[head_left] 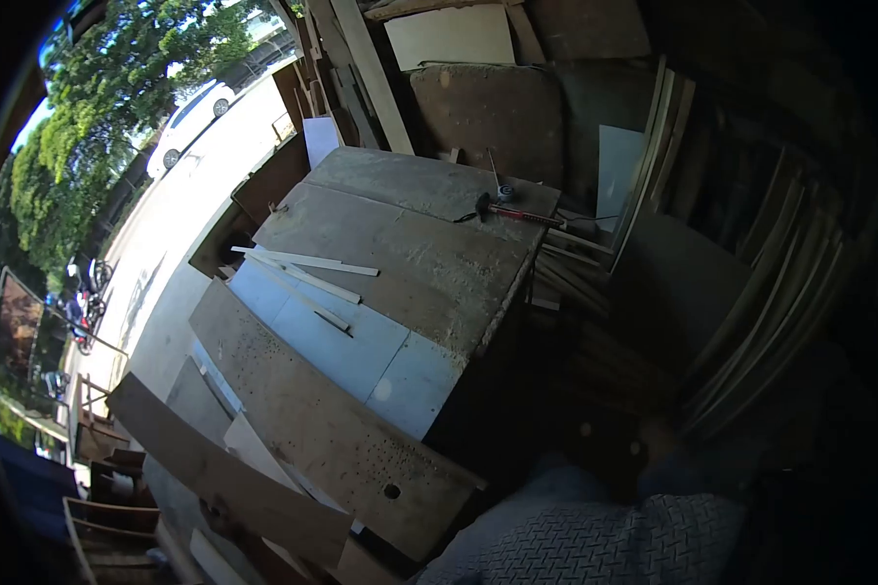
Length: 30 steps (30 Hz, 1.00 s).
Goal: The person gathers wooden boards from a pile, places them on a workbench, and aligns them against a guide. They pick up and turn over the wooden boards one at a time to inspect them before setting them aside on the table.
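In deep shadow beside my patterned clothing, a dim shape looks like my right hand; its fingers cannot be made out. My left hand does not show clearly anywhere. In front of me stands a worn wooden worktable. Several thin pale wood strips lie loosely crossed on it, partly over light blue-white panels. Along the table's near left side runs a long board with many small holes and one larger round hole. A bare brown board slants at the lower left.
A hammer with a red and black handle lies near the table's far right corner, beside a small round container. Sheets and long timber lean at the right. Outside are a white car and motorcycles.
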Available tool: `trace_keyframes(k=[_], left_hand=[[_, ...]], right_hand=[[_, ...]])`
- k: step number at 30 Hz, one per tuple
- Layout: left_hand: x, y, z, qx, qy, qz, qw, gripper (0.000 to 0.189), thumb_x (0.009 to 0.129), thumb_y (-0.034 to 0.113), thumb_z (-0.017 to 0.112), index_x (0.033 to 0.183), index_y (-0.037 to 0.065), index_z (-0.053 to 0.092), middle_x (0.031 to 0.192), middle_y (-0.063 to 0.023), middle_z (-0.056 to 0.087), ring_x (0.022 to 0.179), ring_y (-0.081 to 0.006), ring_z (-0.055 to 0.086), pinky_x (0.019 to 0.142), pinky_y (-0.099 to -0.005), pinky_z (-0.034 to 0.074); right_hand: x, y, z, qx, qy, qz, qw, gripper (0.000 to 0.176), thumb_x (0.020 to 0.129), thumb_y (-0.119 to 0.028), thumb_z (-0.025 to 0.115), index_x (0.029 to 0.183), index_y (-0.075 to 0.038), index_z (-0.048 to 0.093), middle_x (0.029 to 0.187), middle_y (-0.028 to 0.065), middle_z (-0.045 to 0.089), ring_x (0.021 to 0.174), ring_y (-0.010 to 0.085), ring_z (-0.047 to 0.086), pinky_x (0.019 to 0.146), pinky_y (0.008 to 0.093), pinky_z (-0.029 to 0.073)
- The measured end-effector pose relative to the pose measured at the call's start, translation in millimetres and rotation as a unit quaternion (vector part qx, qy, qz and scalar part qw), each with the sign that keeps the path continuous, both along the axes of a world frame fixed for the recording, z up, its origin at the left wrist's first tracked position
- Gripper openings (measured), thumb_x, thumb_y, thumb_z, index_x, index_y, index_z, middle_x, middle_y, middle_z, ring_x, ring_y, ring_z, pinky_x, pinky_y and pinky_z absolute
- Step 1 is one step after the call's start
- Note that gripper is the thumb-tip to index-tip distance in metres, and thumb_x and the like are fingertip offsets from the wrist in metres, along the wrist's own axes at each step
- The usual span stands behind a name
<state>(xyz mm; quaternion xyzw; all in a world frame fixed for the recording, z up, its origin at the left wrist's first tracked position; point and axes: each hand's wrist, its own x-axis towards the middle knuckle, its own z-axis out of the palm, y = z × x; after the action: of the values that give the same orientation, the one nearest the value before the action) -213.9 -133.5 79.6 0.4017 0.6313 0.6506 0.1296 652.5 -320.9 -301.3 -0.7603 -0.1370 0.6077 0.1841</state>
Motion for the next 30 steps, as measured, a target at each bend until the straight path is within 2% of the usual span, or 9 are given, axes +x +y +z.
trace_keyframes(k=[5,10,11,13,15,16,17,23,30], left_hand=[[-24.7,-59.0,1.6,-0.029,0.075,0.126,0.989,0.054,0.091,0.023,0.066,0.133,-0.003,0.045,0.115,-0.0194,0.060,0.097,-0.0296,0.063,0.079,-0.0391,0.054],[30.7,-27.2,0.3,-0.059,0.024,0.150,0.987,0.055,0.090,0.022,0.066,0.134,-0.003,0.044,0.118,-0.0198,0.058,0.099,-0.0299,0.062,0.081,-0.0399,0.054],[41.2,-22.9,0.6,-0.067,0.017,0.162,0.984,0.055,0.090,0.022,0.066,0.134,-0.003,0.043,0.118,-0.0199,0.058,0.099,-0.0300,0.062,0.081,-0.0400,0.053],[61.8,-27.6,16.3,-0.081,0.009,0.194,0.978,0.056,0.090,0.022,0.066,0.135,-0.003,0.043,0.119,-0.0201,0.058,0.100,-0.0301,0.062,0.082,-0.0403,0.053],[76.1,-45.8,36.3,-0.087,0.003,0.241,0.967,0.056,0.090,0.022,0.066,0.135,-0.003,0.043,0.120,-0.0203,0.057,0.101,-0.0302,0.061,0.083,-0.0406,0.053],[85.9,-56.5,46.3,-0.086,-0.002,0.267,0.960,0.057,0.090,0.022,0.066,0.135,-0.003,0.042,0.120,-0.0204,0.057,0.101,-0.0303,0.061,0.083,-0.0408,0.053],[92.7,-70.7,57.3,-0.087,-0.006,0.293,0.952,0.057,0.090,0.022,0.066,0.136,-0.002,0.042,0.121,-0.0205,0.057,0.102,-0.0304,0.061,0.083,-0.0409,0.053],[179.3,-278.4,105.3,-0.031,-0.012,0.494,0.869,0.058,0.089,0.019,0.065,0.137,-0.002,0.040,0.127,-0.0211,0.053,0.106,-0.0323,0.059,0.088,-0.0441,0.051],[299.1,-341.2,139.1,-0.148,0.074,0.693,0.702,0.044,0.088,0.015,0.066,0.126,-0.002,0.053,0.119,-0.0172,0.060,0.105,-0.0277,0.061,0.088,-0.0393,0.050]], right_hand=[[83.8,-81.0,-78.4,-0.031,-0.115,0.037,0.992,0.054,0.091,-0.032,0.057,0.136,-0.006,0.043,0.126,0.0175,0.049,0.116,0.0319,0.048,0.100,0.0406,0.040],[87.5,106.0,-83.6,-0.050,-0.213,0.105,0.970,0.071,0.087,-0.023,0.063,0.147,-0.005,0.030,0.148,0.0216,0.035,0.136,0.0354,0.035,0.113,0.0393,0.030],[46.1,174.0,36.0,-0.010,-0.261,0.098,0.960,0.062,0.091,-0.026,0.057,0.146,-0.008,0.035,0.139,0.0229,0.046,0.130,0.0325,0.043,0.110,0.0389,0.034],[69.0,275.7,-13.0,0.194,-0.246,0.168,0.935,0.061,0.091,-0.034,0.058,0.143,-0.008,0.039,0.147,0.0217,0.038,0.137,0.0338,0.035,0.114,0.0414,0.028],[49.1,365.2,113.8,0.184,-0.202,0.171,0.947,0.065,0.092,-0.037,0.057,0.142,-0.001,0.036,0.146,0.0229,0.038,0.138,0.0372,0.032,0.115,0.0416,0.023],[67.8,403.0,27.3,0.190,-0.188,0.192,0.944,0.065,0.092,-0.037,0.057,0.142,-0.001,0.036,0.146,0.0229,0.038,0.138,0.0372,0.032,0.115,0.0416,0.023],[50.8,436.2,7.5,0.255,-0.436,0.139,0.852,0.054,0.094,-0.039,0.054,0.132,-0.001,0.047,0.130,0.0263,0.052,0.120,0.0391,0.051,0.104,0.0441,0.039],[-95.3,494.7,-60.5,0.384,-0.284,0.365,0.799,0.053,0.094,-0.038,0.054,0.130,-0.001,0.048,0.126,0.0256,0.054,0.117,0.0384,0.053,0.102,0.0440,0.041],[-259.6,463.0,-56.9,0.499,-0.096,0.560,0.654,0.050,0.094,-0.038,0.054,0.127,-0.002,0.050,0.122,0.0245,0.056,0.112,0.0373,0.055,0.098,0.0439,0.043]])
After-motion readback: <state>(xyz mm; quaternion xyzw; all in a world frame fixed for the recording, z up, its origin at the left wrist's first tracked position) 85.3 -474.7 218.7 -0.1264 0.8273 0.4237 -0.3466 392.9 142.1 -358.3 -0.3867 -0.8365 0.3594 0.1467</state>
